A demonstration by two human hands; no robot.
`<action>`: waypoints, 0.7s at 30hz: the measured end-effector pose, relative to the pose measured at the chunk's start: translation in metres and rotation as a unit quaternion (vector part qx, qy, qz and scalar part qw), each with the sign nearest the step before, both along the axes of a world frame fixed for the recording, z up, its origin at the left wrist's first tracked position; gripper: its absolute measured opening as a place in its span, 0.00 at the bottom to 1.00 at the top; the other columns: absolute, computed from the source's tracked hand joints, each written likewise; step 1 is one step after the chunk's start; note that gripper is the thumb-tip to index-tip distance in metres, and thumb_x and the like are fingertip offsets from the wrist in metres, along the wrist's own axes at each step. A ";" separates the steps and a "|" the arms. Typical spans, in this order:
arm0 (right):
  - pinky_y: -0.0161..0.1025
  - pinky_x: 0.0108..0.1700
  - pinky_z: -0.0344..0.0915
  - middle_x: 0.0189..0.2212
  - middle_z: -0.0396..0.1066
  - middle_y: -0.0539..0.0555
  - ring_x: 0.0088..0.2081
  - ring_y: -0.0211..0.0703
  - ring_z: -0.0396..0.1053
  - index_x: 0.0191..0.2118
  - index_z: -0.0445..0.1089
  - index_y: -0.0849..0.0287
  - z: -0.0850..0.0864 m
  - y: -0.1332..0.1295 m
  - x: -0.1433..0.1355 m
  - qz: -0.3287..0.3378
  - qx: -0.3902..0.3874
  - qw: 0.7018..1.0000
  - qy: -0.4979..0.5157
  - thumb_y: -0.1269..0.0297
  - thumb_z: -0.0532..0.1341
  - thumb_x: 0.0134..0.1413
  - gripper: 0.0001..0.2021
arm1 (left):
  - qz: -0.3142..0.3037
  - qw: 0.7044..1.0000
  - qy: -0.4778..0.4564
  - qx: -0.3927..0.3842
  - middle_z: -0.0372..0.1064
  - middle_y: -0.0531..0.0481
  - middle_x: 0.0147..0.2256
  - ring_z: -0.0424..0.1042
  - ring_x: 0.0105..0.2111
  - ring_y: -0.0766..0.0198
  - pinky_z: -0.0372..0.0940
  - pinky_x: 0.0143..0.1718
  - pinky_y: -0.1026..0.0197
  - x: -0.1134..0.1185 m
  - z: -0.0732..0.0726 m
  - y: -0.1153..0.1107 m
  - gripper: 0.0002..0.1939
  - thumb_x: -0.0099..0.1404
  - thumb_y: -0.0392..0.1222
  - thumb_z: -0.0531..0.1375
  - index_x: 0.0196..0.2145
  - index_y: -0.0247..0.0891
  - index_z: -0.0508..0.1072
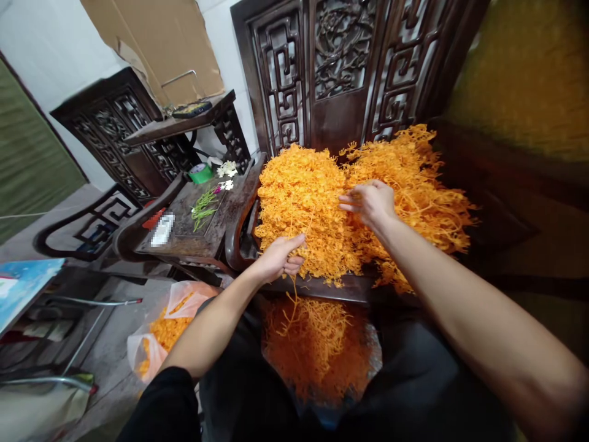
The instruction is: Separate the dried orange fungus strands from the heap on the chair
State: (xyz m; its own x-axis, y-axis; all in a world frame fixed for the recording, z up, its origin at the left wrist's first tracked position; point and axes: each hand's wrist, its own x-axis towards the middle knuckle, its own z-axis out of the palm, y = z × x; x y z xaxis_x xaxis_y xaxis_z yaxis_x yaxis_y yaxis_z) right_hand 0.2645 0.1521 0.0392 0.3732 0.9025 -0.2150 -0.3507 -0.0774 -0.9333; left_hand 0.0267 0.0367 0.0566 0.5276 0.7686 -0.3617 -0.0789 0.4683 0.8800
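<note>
A large heap of orange frilly strands (304,196) lies on the dark wooden seat, with a second, looser heap (414,196) to its right. My left hand (283,258) is closed on an orange strand at the front of the left heap; the strand's tail hangs below the fist. Over the gap between the heaps is my right hand (372,202), its fingers apart and pointing left, with nothing visible in them. Below the seat edge, between the knees, more orange strands (322,331) hang over a container (375,353).
A carved wooden seat back (340,104) rises behind the heaps. At left, a side table (181,236) bears green tape (200,174), green stems (202,209) and white flowers (227,169). A plastic bag (138,350) with orange pieces sits on the floor.
</note>
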 end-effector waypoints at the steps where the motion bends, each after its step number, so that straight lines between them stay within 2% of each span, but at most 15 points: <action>1: 0.38 0.27 0.74 0.21 0.64 0.44 0.23 0.38 0.71 0.31 0.54 0.54 -0.002 0.000 0.002 -0.005 -0.002 1.000 -0.014 0.75 0.62 0.44 0.15 | -0.002 1.000 0.004 0.000 0.45 0.65 0.16 0.41 0.15 0.76 0.37 0.20 0.68 0.000 0.000 -0.001 0.22 0.66 0.60 0.64 0.35 0.40 0.62; 4: 0.37 0.26 0.72 0.20 0.61 0.41 0.18 0.34 0.62 0.40 0.60 0.52 -0.002 -0.003 0.005 0.008 0.004 0.999 -0.054 0.75 0.60 0.50 0.14 | -0.013 1.000 0.014 0.013 0.50 0.63 0.18 0.44 0.16 0.76 0.41 0.22 0.67 -0.001 -0.001 -0.002 0.24 0.66 0.63 0.64 0.35 0.39 0.62; 7: 0.38 0.29 0.72 0.24 0.68 0.45 0.21 0.35 0.64 0.49 0.66 0.53 0.003 -0.013 0.000 0.058 0.020 0.996 -0.066 0.74 0.60 0.55 0.17 | -0.017 0.999 0.014 0.038 0.51 0.62 0.18 0.46 0.17 0.76 0.44 0.23 0.67 -0.003 -0.002 -0.003 0.25 0.66 0.64 0.63 0.35 0.39 0.63; 10: 0.34 0.27 0.69 0.31 0.73 0.52 0.27 0.35 0.69 0.43 0.74 0.59 0.009 -0.032 -0.014 0.111 0.029 0.991 -0.074 0.72 0.65 0.53 0.10 | -0.017 0.998 0.000 0.052 0.50 0.63 0.18 0.46 0.16 0.75 0.46 0.23 0.68 -0.007 0.000 -0.004 0.24 0.66 0.63 0.63 0.36 0.39 0.63; 12: 0.31 0.23 0.60 0.30 0.73 0.53 0.26 0.33 0.65 0.40 0.77 0.61 0.012 -0.047 -0.026 0.170 0.035 0.982 -0.074 0.68 0.71 0.49 0.10 | -0.019 0.998 -0.020 0.051 0.50 0.63 0.18 0.46 0.16 0.76 0.47 0.23 0.68 -0.009 0.002 -0.005 0.23 0.67 0.62 0.63 0.36 0.38 0.64; 14: 0.30 0.20 0.49 0.23 0.67 0.49 0.22 0.31 0.56 0.40 0.78 0.62 0.016 -0.064 -0.036 0.260 0.043 0.963 -0.056 0.59 0.75 0.46 0.17 | -0.030 0.997 -0.051 0.041 0.49 0.63 0.18 0.45 0.16 0.76 0.48 0.23 0.68 -0.011 0.004 -0.005 0.22 0.69 0.60 0.62 0.35 0.38 0.64; 16: 0.31 0.21 0.42 0.19 0.57 0.43 0.21 0.30 0.49 0.44 0.78 0.62 0.020 -0.080 -0.045 0.344 0.054 0.937 -0.026 0.51 0.76 0.44 0.24 | -0.055 0.994 -0.088 0.025 0.48 0.63 0.19 0.44 0.16 0.76 0.49 0.22 0.69 -0.011 0.006 -0.005 0.21 0.71 0.59 0.60 0.34 0.37 0.65; 18: 0.32 0.23 0.41 0.17 0.51 0.40 0.20 0.30 0.45 0.49 0.76 0.59 0.024 -0.094 -0.053 0.395 0.071 0.916 -0.023 0.46 0.75 0.44 0.29 | -0.078 0.989 -0.122 0.007 0.47 0.62 0.19 0.43 0.16 0.76 0.49 0.21 0.69 -0.010 0.009 -0.005 0.22 0.72 0.59 0.58 0.31 0.37 0.64; 21: 0.34 0.24 0.44 0.18 0.58 0.43 0.20 0.31 0.46 0.47 0.75 0.57 0.029 -0.106 -0.061 0.415 0.094 0.900 -0.089 0.43 0.71 0.47 0.27 | -0.090 0.985 -0.149 -0.018 0.46 0.61 0.20 0.43 0.15 0.75 0.48 0.20 0.70 -0.007 0.012 -0.004 0.23 0.72 0.59 0.57 0.29 0.38 0.63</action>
